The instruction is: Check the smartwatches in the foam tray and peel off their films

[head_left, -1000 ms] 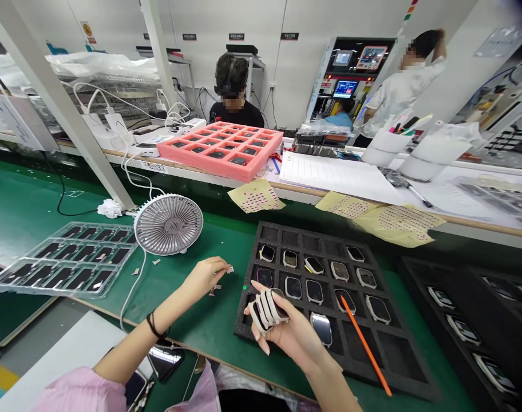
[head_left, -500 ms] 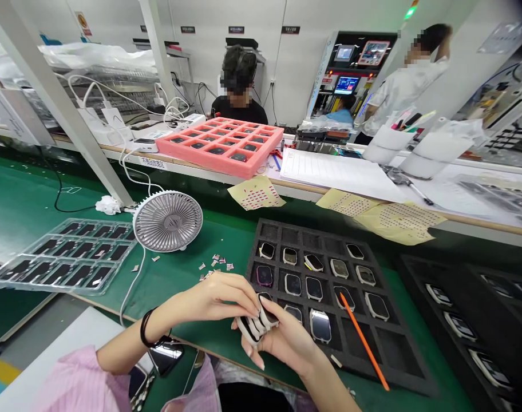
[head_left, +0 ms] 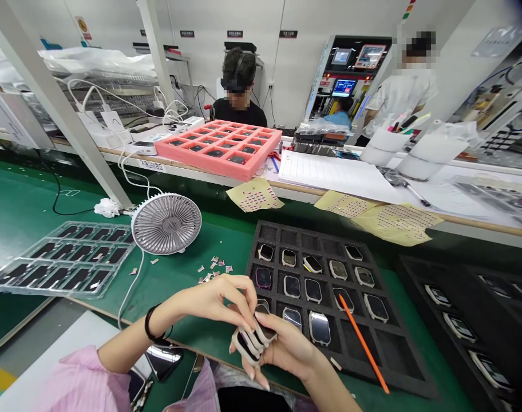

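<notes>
My right hand (head_left: 282, 349) is curled round a fanned stack of smartwatch bodies (head_left: 250, 340), held low in front of me at the near edge of the green mat. My left hand (head_left: 220, 297) reaches across and pinches at the top body of that stack. Just beyond lies a black foam tray (head_left: 372, 349) whose pockets hold several more watch bodies. An orange pencil (head_left: 364, 342) lies slanted across the tray. Small peeled tabs (head_left: 213, 268) are scattered on the mat left of the tray.
A small white fan (head_left: 166, 223) stands on the mat, a clear plastic tray (head_left: 59, 266) at far left. A pink tray (head_left: 220, 147), papers and yellow sticker sheets (head_left: 256, 195) sit on the raised shelf. Another black tray (head_left: 479, 320) lies right. Two people are at the back.
My left hand left the scattered tabs on the mat and came over to the stack. My right hand lowered the stack a little toward me.
</notes>
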Demonstrator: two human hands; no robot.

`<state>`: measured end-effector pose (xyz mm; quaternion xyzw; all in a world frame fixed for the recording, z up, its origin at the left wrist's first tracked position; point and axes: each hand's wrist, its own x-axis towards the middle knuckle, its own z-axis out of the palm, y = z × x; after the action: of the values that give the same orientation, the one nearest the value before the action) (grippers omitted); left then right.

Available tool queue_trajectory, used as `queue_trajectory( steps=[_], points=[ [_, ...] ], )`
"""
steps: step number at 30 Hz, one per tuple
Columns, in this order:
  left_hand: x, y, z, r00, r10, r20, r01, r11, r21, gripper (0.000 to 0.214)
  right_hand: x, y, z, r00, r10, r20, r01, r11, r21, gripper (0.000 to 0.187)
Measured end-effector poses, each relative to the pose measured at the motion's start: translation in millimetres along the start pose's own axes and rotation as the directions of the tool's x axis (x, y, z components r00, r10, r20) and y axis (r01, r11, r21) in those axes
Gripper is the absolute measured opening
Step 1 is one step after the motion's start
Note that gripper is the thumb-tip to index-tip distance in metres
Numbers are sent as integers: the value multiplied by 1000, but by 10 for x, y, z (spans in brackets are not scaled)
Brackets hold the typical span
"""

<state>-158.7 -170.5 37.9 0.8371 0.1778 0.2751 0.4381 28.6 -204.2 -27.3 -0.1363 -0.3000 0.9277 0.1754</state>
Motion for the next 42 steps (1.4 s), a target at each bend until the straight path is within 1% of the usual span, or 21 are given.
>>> queue_trajectory(
  steps=[3,6,9,11,13,15,16,17,19,20,21,23,26,28,30,32,34,36,37,39,42],
  points=[
    [-14,9,26,999,-48,-18,49,998,38,27,-33,3,21,997,-26,-76,24,999,-23,45],
    [-47,-13,63,991,-127,40,122,985,125,27,-48,23,40,982,-66,-177,56,996,-63,50],
    [-72,-59,81,985,-164,60,151,972,183,26,-55,49,55,976,-74,-207,57,995,-83,55],
    [-69,-62,69,984,-171,47,161,973,168,27,-71,48,71,974,-76,-213,54,993,-106,58],
    [-49,-13,53,982,-188,19,185,977,104,35,-99,17,93,966,-97,-238,53,982,-184,60],
    [-20,79,68,977,-214,-25,215,975,61,50,-127,-39,115,938,-184,-295,69,930,-361,63],
    [-5,127,99,973,-226,-56,230,970,76,57,-134,-71,123,904,-271,-331,84,871,-483,64],
    [10,165,149,968,-232,-93,242,963,119,63,-133,-100,128,852,-379,-361,92,788,-609,66],
    [44,184,300,957,-215,-193,262,928,265,66,-101,-140,127,705,-602,-376,61,580,-813,73],
    [63,157,390,952,-185,-245,264,900,347,65,-72,-147,122,631,-686,-361,27,485,-874,76],
    [86,108,481,943,-145,-300,268,865,425,63,-37,-144,115,577,-742,-342,-6,414,-910,79],
    [138,-35,632,924,-64,-377,278,790,546,62,33,-118,102,528,-790,-312,-47,339,-939,85],
    [197,-246,717,908,-6,-419,289,734,614,60,86,-70,88,508,-797,-328,-28,365,-931,89],
    [205,-320,691,914,31,-405,251,741,622,60,59,-65,75,516,-783,-349,28,422,-906,89],
    [190,-330,635,912,70,-403,207,770,603,58,-14,-97,49,558,-745,-365,109,502,-858,92],
    [169,-296,580,905,63,-420,194,818,542,54,-114,-166,13,629,-675,-386,201,621,-758,97],
    [161,-246,547,910,27,-414,185,866,464,52,-212,-258,-20,725,-562,-399,257,757,-600,96],
    [172,-207,540,926,20,-376,146,901,408,51,-280,-349,-36,815,-443,-374,249,850,-465,86],
    [184,-197,545,936,37,-351,112,912,395,50,-299,-385,-38,839,-409,-358,239,869,-432,78],
    [212,-194,559,945,83,-316,52,916,397,50,-309,-429,-34,855,-383,-350,223,880,-419,61],
    [249,-206,571,952,89,-292,44,907,419,52,-287,-410,-46,830,-378,-410,198,887,-416,44]
  ],
)
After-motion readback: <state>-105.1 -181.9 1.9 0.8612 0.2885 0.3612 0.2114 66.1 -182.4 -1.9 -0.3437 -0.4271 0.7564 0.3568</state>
